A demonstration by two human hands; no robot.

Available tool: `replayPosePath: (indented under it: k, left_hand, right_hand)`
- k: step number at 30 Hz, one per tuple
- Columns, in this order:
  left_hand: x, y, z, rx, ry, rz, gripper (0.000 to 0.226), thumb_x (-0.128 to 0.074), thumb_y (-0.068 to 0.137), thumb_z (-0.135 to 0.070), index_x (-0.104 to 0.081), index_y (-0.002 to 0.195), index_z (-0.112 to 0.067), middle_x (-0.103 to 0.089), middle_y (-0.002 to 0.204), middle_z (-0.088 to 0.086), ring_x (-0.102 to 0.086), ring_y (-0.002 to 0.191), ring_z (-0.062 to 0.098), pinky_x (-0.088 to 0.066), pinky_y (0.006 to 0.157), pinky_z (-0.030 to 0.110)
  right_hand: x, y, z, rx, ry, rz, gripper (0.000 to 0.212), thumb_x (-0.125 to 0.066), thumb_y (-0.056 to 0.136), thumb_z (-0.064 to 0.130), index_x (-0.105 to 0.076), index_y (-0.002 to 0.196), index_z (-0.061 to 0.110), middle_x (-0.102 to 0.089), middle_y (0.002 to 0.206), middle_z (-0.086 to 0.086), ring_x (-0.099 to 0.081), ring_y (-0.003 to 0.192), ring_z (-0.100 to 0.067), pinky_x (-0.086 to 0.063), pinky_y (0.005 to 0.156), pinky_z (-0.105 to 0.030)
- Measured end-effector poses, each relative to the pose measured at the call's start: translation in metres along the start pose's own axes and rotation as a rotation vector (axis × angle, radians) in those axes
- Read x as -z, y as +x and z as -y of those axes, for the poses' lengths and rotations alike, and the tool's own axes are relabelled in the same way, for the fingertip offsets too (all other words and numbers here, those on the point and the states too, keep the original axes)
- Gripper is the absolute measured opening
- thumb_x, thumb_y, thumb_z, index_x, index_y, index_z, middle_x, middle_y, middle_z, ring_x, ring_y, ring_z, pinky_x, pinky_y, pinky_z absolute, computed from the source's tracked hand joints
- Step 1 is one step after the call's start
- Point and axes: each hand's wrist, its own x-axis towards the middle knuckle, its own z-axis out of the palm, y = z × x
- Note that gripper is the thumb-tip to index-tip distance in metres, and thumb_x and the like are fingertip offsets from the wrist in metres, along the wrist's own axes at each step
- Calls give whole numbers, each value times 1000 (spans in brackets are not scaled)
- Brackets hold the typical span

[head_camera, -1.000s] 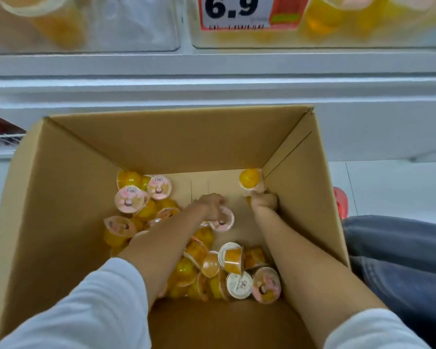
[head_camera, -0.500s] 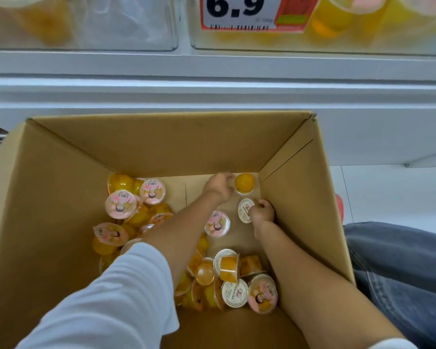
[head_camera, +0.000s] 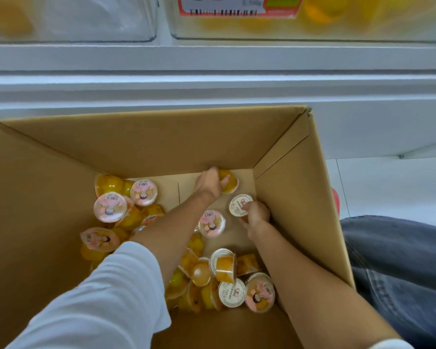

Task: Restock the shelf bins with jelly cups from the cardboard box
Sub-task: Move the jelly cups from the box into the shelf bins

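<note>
Both my arms reach down into an open cardboard box (head_camera: 300,187) with several jelly cups on its bottom. My left hand (head_camera: 210,183) grips an upturned yellow jelly cup (head_camera: 230,182) near the box's far wall. My right hand (head_camera: 256,214) holds a white-lidded jelly cup (head_camera: 239,204) close to the right wall. A pink-lidded cup (head_camera: 211,223) lies between my forearms. More cups are heaped at the left (head_camera: 110,207) and near the front (head_camera: 231,293).
Above the box, a white shelf edge (head_camera: 212,59) carries clear bins (head_camera: 337,23) of yellow cups, with a price tag (head_camera: 237,6) on the right bin. A leg in blue jeans (head_camera: 400,268) is right of the box, over a pale floor.
My left hand left the pink-lidded cup, reached to the far wall and closed on the yellow cup. My right hand picked up the white-lidded cup near the right wall.
</note>
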Motion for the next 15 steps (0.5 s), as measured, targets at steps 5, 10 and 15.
replayPosePath:
  k: [5,10,15]
  left_hand:
    - [52,-44,3,149,-545,50,23,-46,101,-34,-57,110,-17,-58,91,10,-58,73,22,-52,72,34]
    - [138,-109,-19,326,-957,356,37,-35,103,-43,-50,118,-13,-62,97,16,-60,85,20,-57,72,30]
    - [227,-172,-41,208,-1069,374,56,-35,99,-54,-56,115,-6,-58,115,21,-61,94,25,-59,76,33]
  right_hand:
    - [12,-53,25,-21,23,202,29,-47,93,24,-55,117,10,-60,109,-12,-58,82,-20,-45,61,-27]
    - [8,-138,76,155,25,464,26,-43,93,22,-55,114,11,-63,108,-14,-61,92,-24,-53,78,-36]
    - [5,-236,116,311,48,669,26,-43,97,15,-47,121,6,-61,107,-20,-60,105,-38,-49,96,-52]
